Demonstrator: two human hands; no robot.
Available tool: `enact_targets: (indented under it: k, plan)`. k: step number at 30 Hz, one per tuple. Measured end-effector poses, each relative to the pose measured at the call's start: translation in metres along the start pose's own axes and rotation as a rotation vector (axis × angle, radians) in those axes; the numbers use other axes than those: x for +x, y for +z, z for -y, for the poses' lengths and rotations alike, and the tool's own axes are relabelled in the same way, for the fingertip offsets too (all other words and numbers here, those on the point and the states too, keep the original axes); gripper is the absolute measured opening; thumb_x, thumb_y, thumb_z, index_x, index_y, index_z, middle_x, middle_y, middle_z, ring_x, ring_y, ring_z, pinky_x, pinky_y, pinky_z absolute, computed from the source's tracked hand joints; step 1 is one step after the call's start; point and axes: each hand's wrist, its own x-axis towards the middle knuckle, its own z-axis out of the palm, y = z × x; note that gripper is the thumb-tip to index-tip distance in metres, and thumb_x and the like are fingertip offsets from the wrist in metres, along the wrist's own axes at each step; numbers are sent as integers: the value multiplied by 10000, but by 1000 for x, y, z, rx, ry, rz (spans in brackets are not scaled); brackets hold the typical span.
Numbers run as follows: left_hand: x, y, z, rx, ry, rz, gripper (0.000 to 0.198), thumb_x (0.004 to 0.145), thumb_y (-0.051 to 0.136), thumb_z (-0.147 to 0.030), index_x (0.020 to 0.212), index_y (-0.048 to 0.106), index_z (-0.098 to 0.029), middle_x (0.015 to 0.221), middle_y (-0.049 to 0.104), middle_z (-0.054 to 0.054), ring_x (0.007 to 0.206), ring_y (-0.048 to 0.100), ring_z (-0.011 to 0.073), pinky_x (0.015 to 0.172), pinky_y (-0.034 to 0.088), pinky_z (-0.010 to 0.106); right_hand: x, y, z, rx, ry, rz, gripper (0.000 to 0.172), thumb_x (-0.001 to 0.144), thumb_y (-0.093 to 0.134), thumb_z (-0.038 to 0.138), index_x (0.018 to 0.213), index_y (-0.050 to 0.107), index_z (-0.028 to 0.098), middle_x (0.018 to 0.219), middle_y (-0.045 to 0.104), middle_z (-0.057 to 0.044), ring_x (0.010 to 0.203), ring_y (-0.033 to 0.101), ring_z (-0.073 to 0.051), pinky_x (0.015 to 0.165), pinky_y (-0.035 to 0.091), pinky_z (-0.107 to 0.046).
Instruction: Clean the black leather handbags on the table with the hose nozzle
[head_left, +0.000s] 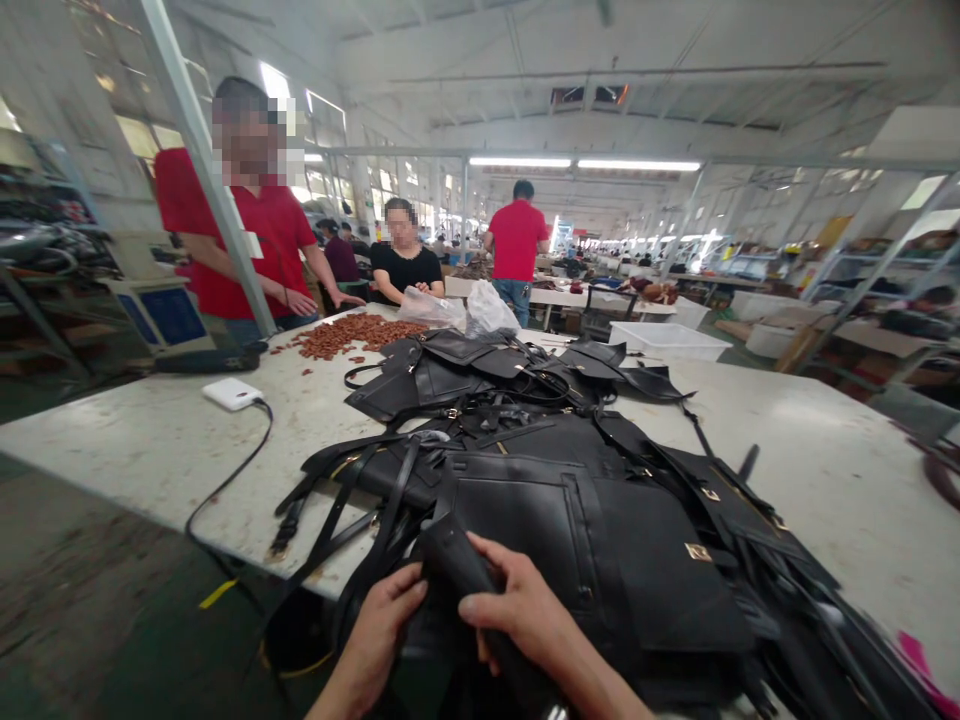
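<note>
A heap of black leather bags (570, 480) with straps and gold clasps lies across the white worktable (150, 440). At the near edge my left hand (386, 610) and my right hand (517, 605) both grip a black rolled strap piece (454, 560) at the near end of the closest bag. My left hand pinches it from the left, my right hand wraps over it from the right. Loose black straps (330, 510) trail off the table edge to the left of my hands.
A white charger box (232, 394) with a black cable lies at the table's left. Small brown pieces (345, 335) are spread at the far left, where a person in red (255, 240) stands. A person in black (405, 260) sits beyond. Clear plastic bags (457, 310) and a white tray (664, 340) sit farther back.
</note>
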Motion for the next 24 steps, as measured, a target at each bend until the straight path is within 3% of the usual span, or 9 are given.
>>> enact_targets:
  k: [4, 8, 11, 15, 19, 24]
  plan:
    - [-10, -5, 4, 138, -51, 6, 321, 650, 665, -297, 934, 608, -160, 760, 650, 56, 591, 595, 156, 522, 460, 239, 2, -8, 0, -23, -60, -131, 753, 610, 581, 159, 1306, 294, 182, 639, 596, 12, 340, 477, -79, 307, 384, -185]
    - [-19, -18, 20, 269, -196, -75, 268, 619, 674, -372, 676, 549, -142, 520, 568, 12, 394, 514, 108, 352, 365, 175, -12, -23, 1, -35, -74, -197, 761, 616, 599, 164, 1308, 286, 200, 661, 574, 22, 360, 498, -87, 328, 401, -200]
    - [-26, -20, 24, 162, -222, -139, 273, 608, 687, -362, 652, 529, -144, 508, 555, 4, 405, 506, 94, 379, 380, 172, -27, -31, 4, -45, -69, -220, 763, 623, 605, 166, 1313, 280, 205, 678, 572, 22, 384, 513, -91, 354, 416, -209]
    - [-36, -11, 14, 49, -161, -45, 210, 635, 677, -242, 798, 605, -130, 618, 576, 17, 534, 540, 101, 510, 439, 202, -49, -32, 6, -36, -69, -215, 756, 635, 608, 159, 1314, 281, 212, 703, 579, 17, 393, 498, -75, 365, 406, -200]
    - [-44, -3, 9, 63, -107, -52, 266, 634, 653, -167, 897, 619, -143, 708, 597, 30, 596, 553, 117, 576, 447, 228, -68, -27, 0, -50, -27, -159, 762, 622, 623, 150, 1305, 298, 242, 787, 594, 4, 428, 509, -74, 375, 407, -194]
    - [-45, -2, 16, 159, -92, -144, 194, 623, 662, -183, 809, 637, -138, 658, 594, 15, 554, 541, 113, 555, 429, 225, -80, -13, -12, -42, 97, -39, 783, 579, 624, 91, 1287, 337, 263, 900, 605, -13, 403, 490, -43, 360, 381, -161]
